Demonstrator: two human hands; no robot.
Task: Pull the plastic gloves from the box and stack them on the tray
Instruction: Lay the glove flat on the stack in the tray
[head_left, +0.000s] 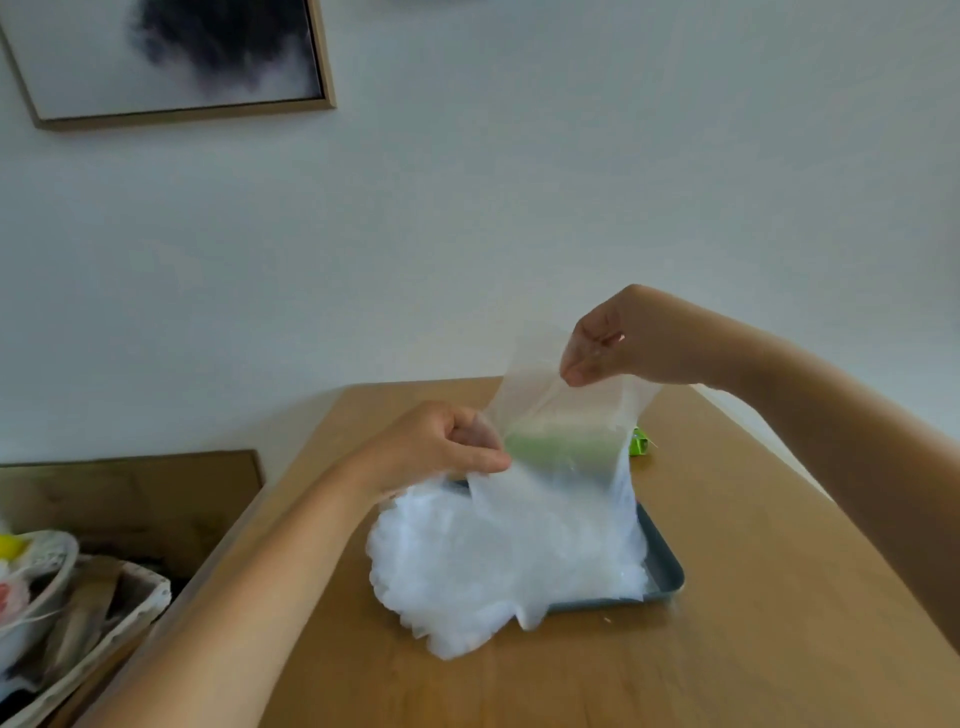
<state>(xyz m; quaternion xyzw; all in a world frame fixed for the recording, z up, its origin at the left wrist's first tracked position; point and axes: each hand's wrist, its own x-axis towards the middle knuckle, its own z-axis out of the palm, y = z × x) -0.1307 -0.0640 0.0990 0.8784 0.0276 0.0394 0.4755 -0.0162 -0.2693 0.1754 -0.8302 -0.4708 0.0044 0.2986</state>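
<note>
White wall (519, 182) fills the background, and a framed picture (171, 52) with a dark cloudy shape hangs on it, far up and to the left of the tray. Below the wall stands a wooden table (753, 649), and on it lies a grey-blue tray (667, 571).

On the tray rests a pile of gloves (493, 561), clear and whitish. The pile covers most of the tray and hangs over its left and near rims onto the table.

Above the far part of the tray, both hands hold up one plastic glove (561, 415), which is spread between them. The right hand (618, 338) is higher and pinches the glove's top edge with curled fingers. The left hand (441, 441) is lower, above the tray's far left corner, and pinches the glove's left edge between thumb and fingers. The lower part of the glove hangs down to the pile.

Behind the tray sits a green box (641, 442), mostly seen dimly through the glove.

Far left of the tray, lower than the table, stands a pale basket (130, 603) with blurred items inside.
</note>
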